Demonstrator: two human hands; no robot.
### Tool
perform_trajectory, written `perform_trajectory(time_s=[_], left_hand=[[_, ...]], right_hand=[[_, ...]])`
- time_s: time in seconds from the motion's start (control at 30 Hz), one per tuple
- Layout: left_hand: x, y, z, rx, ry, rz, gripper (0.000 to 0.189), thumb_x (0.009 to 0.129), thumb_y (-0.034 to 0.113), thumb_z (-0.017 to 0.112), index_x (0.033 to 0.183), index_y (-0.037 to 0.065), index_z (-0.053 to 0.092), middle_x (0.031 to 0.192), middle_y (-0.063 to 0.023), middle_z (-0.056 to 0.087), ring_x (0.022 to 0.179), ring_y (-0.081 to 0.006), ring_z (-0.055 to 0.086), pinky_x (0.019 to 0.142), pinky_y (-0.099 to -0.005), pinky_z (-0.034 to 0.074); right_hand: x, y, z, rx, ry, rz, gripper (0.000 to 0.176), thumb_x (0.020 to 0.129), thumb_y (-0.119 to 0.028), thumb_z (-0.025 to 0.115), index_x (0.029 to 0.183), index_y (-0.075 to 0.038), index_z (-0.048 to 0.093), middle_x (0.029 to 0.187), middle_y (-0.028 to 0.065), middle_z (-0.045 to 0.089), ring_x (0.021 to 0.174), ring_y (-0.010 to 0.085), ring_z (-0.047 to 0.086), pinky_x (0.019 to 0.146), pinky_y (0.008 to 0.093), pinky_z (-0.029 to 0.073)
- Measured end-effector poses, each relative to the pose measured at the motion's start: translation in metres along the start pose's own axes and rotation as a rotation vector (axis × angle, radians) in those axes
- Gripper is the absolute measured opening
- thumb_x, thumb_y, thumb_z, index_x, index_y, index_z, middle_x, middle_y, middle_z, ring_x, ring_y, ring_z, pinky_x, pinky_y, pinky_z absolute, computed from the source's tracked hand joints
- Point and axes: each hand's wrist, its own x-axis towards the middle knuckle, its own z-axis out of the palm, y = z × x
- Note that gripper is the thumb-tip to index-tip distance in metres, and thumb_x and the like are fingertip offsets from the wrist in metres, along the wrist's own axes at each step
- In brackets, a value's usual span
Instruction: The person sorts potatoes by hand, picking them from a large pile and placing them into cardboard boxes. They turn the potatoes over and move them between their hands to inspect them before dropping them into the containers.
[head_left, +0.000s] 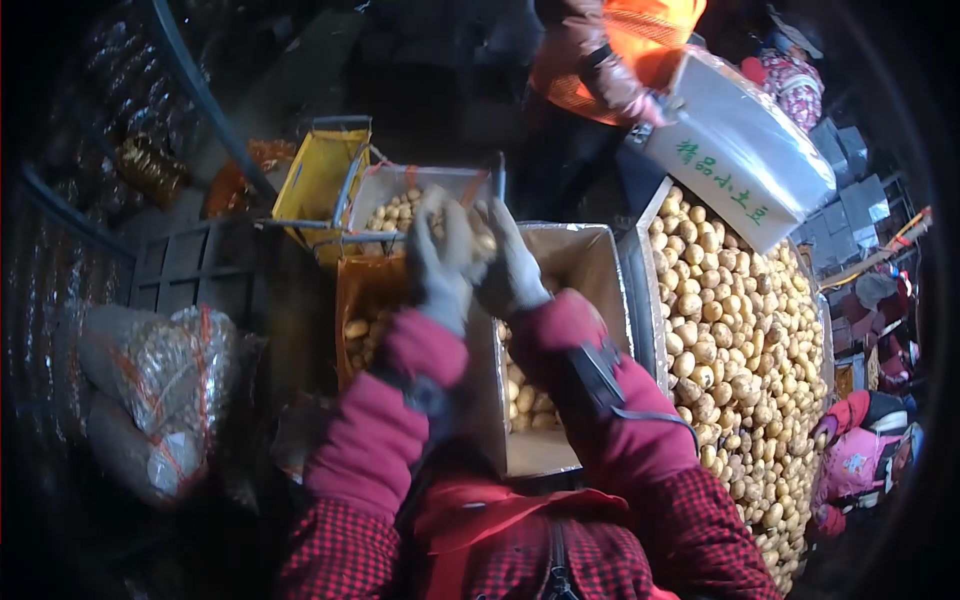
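Note:
My left hand (443, 250), in a pale work glove, is smeared by motion above the boxes, its fingers curled beside a yellowish potato (484, 243) that it seems to hold. Close to its right is my right hand (513, 258), also gloved; its fingers are partly hidden and blurred. Beyond the hands stands a white-lined box (470, 183) with small potatoes (396, 213) in it. Below my left hand is an orange-brown lined box (357, 290) with potatoes. Under my right wrist, a cardboard box (612, 290) with a clear liner has potatoes at its near end.
A large heap of potatoes (735, 370) fills a bin on the right. Another person in an orange vest (645, 35) handles a white box (740, 150) over it. A yellow container (318, 185) and filled sacks (150, 390) are at left. More people are at far right.

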Motion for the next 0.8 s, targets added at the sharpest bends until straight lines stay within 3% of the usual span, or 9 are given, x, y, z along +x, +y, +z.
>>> perform_trajectory(time_s=[0.03,0.07,0.1,0.17,0.27,0.33,0.63,0.77,0.8], left_hand=[[0.039,0.023,-0.001,-0.241,-0.031,-0.317,0.053,0.108,0.029,0.057,0.156,0.01,0.044,0.154,-0.0173,0.048,0.137,-0.0295,0.053,0.113,-0.0412,0.047],[0.066,0.0,-0.018,0.255,0.032,-0.207,0.045,0.105,0.031,0.062,0.145,0.011,0.054,0.144,-0.0158,0.054,0.128,-0.0362,0.057,0.109,-0.0521,0.048],[0.081,-0.053,-0.046,0.449,-0.017,0.072,0.042,0.105,0.029,0.062,0.141,0.007,0.058,0.145,-0.0198,0.055,0.129,-0.038,0.057,0.109,-0.0487,0.048],[0.07,-0.071,-0.064,0.454,0.001,0.148,0.04,0.106,0.026,0.061,0.139,0.004,0.061,0.146,-0.0238,0.056,0.133,-0.0386,0.055,0.111,-0.0452,0.046],[0.01,-0.07,-0.072,0.191,0.054,-0.236,0.043,0.106,0.023,0.06,0.144,0.003,0.057,0.147,-0.0227,0.057,0.134,-0.0362,0.055,0.113,-0.0443,0.044],[-0.019,-0.069,-0.059,0.201,0.004,-0.231,0.046,0.106,0.021,0.061,0.147,0.002,0.054,0.148,-0.0217,0.057,0.134,-0.035,0.056,0.114,-0.0435,0.044],[-0.118,0.025,0.05,0.244,-0.61,0.288,0.049,0.103,0.014,0.062,0.147,-0.005,0.052,0.148,-0.0239,0.056,0.138,-0.0381,0.054,0.117,-0.0465,0.042],[-0.173,0.041,0.101,0.058,-0.877,0.281,0.049,0.101,0.02,0.065,0.143,-0.005,0.057,0.144,-0.0223,0.06,0.135,-0.0385,0.055,0.116,-0.0468,0.042],[-0.183,0.054,0.112,0.079,-0.946,0.444,0.05,0.099,0.019,0.068,0.142,-0.003,0.058,0.141,-0.0221,0.063,0.133,-0.0395,0.057,0.114,-0.0475,0.043]], right_hand=[[-0.005,-0.012,0.03,-0.159,0.262,-0.1,0.071,0.102,-0.06,0.06,0.152,-0.012,0.048,0.131,0.0118,0.06,0.105,0.0209,0.065,0.089,0.0356,0.056],[-0.016,-0.025,0.071,-0.312,0.526,-0.199,0.071,0.102,-0.059,0.061,0.156,-0.016,0.044,0.144,0.0134,0.053,0.116,0.0251,0.062,0.093,0.04,0.056],[-0.035,-0.029,0.074,-0.364,0.491,-0.196,0.067,0.103,-0.056,0.06,0.157,-0.021,0.042,0.154,0.0132,0.043,0.124,0.0348,0.057,0.093,0.0478,0.055],[-0.064,-0.024,0.045,-0.569,0.393,-0.251,0.062,0.106,-0.048,0.058,0.157,-0.018,0.042,0.152,0.0108,0.046,0.121,0.0316,0.057,0.095,0.0476,0.053],[-0.116,-0.004,0.039,-0.324,0.565,-0.184,0.058,0.108,-0.045,0.055,0.157,-0.017,0.044,0.152,0.0128,0.049,0.121,0.0315,0.06,0.098,0.0481,0.052],[-0.145,0.008,0.018,-0.308,0.584,-0.203,0.056,0.109,-0.045,0.054,0.156,-0.016,0.046,0.147,0.0121,0.054,0.12,0.0296,0.061,0.098,0.0459,0.051],[-0.286,0.031,0.022,-0.298,0.709,-0.283,0.051,0.111,-0.04,0.056,0.152,-0.012,0.051,0.134,0.0018,0.062,0.114,0.0142,0.062,0.091,0.0314,0.052],[-0.36,0.032,0.02,-0.286,0.805,-0.394,0.05,0.111,-0.041,0.055,0.154,-0.016,0.051,0.133,0.0006,0.063,0.114,0.0121,0.062,0.093,0.0311,0.051],[-0.378,0.035,0.023,-0.262,0.862,-0.441,0.05,0.111,-0.039,0.054,0.155,-0.016,0.049,0.134,0.0016,0.063,0.118,0.0127,0.062,0.094,0.031,0.051]])
